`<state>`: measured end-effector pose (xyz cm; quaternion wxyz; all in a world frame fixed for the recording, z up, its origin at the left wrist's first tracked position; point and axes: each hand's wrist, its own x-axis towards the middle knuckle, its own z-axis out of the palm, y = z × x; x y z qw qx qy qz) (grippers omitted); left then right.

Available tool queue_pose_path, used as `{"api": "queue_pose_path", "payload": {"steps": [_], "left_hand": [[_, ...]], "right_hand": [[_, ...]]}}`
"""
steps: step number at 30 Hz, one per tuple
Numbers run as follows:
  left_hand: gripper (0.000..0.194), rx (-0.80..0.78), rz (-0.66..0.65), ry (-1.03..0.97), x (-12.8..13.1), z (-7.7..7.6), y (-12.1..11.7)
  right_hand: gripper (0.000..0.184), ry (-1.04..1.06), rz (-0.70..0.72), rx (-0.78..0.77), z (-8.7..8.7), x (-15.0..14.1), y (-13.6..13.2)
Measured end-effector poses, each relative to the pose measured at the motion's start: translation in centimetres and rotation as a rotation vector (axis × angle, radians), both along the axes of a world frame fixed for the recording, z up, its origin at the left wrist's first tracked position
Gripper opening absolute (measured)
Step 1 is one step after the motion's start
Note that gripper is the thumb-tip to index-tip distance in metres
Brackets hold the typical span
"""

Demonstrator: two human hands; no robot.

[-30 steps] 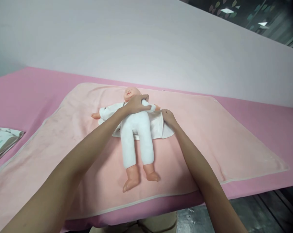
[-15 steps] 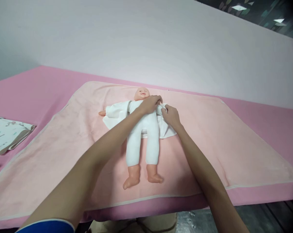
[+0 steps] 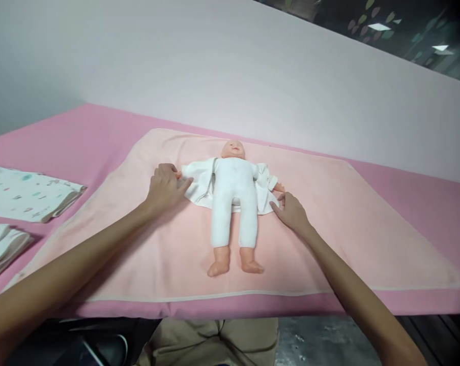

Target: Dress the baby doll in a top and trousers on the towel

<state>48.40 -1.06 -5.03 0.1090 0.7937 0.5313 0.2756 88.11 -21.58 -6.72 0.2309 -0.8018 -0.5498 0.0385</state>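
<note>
A baby doll [image 3: 235,175] lies on its back, head away from me, with a white cloth body and bare plastic feet. Both its arms are in the sleeves of an unfastened white baby jacket [image 3: 202,178], which is spread beneath it. Beside the doll's hand at the left cuff is my left hand [image 3: 165,187], its thumb stretched out toward the sleeve and its fingers apart. My right hand [image 3: 293,211] is at the jacket's lower right corner, just below the doll's other hand [image 3: 279,187]. Its thumb and forefinger are apart, the thumb touching the hem.
Under the doll a peach blanket [image 3: 169,274] with a pale border covers much of the pink padded table [image 3: 100,127]. Folded printed cloths [image 3: 31,195] lie at the left. A pale wall [image 3: 214,66] rises behind the table.
My left hand has moved from the doll's chest out to the left cuff. My right hand has let go of the right sleeve and come down to the hem; the doll's hand now shows there.
</note>
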Motion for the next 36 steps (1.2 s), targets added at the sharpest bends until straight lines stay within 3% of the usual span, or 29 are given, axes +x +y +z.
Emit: {"api": "queue_pose_path", "payload": {"steps": [3,6,7,9,11,13,14,15,17,19,22,25,27,28,29,32,36], "left_hand": [[0.048,-0.167,0.029,0.147,-1.7,-0.3,0.8],[0.026,-0.253,-0.089,0.194,0.6,1.6,1.2],[0.022,-0.220,-0.105,0.154,2.1,2.5,0.9],[0.020,-0.010,-0.152,0.024,5.3,4.1,-0.6],[0.016,0.255,-0.358,-0.038,7.9,4.8,-2.6],[0.010,0.385,-0.630,0.038,8.6,4.5,-4.2],[0.009,0.395,-0.704,0.076,8.1,3.9,-4.6],[0.013,0.383,-0.718,0.087,7.2,3.2,-4.8],[0.028,0.305,-0.617,0.013,4.6,1.5,-4.7],[0.026,0.192,-0.569,0.002,2.2,0.0,-4.5],[0.021,0.125,-0.603,0.039,0.2,-0.8,-4.9],[0.025,0.209,-0.682,0.083,-0.8,-0.4,-5.2],[0.021,0.256,-0.693,0.120,-1.6,0.0,-4.5],[0.018,0.270,-0.667,0.129,-1.9,0.2,-3.6],[0.020,0.280,-0.626,0.132,-2.1,0.4,-2.4],[0.051,0.249,-0.483,0.133,-2.0,0.8,2.3],[0.075,-0.049,-0.427,0.135,-1.7,1.2,8.5]], "right_hand": [[0.031,0.054,0.023,-0.111,0.6,0.7,0.5],[0.036,0.116,0.076,-0.159,3.8,-0.1,2.9],[0.033,0.121,0.087,-0.103,5.1,-1.0,3.7],[0.024,0.103,0.127,0.092,7.3,-3.6,5.2],[0.013,0.038,0.306,0.403,8.1,-6.5,6.1],[0.012,-0.070,0.550,0.399,7.2,-8.6,5.9],[0.013,-0.104,0.607,0.376,6.2,-9.0,5.3],[0.015,-0.100,0.617,0.354,5.1,-9.0,4.5],[0.018,0.006,0.514,0.349,2.7,-8.1,2.8],[0.016,0.084,0.474,0.313,0.9,-7.0,1.3],[0.019,-0.027,0.544,0.315,0.1,-6.2,0.1],[0.016,-0.281,0.729,0.362,0.4,-5.4,-0.6],[0.012,-0.391,0.817,0.350,0.4,-3.8,-0.8],[0.011,-0.413,0.795,0.347,0.3,-2.8,-0.6],[0.013,-0.414,0.723,0.350,0.2,-1.8,-0.2],[0.030,-0.294,0.402,0.331,0.0,0.9,2.7],[0.048,-0.085,0.221,0.213,0.5,2.8,6.6]]}}
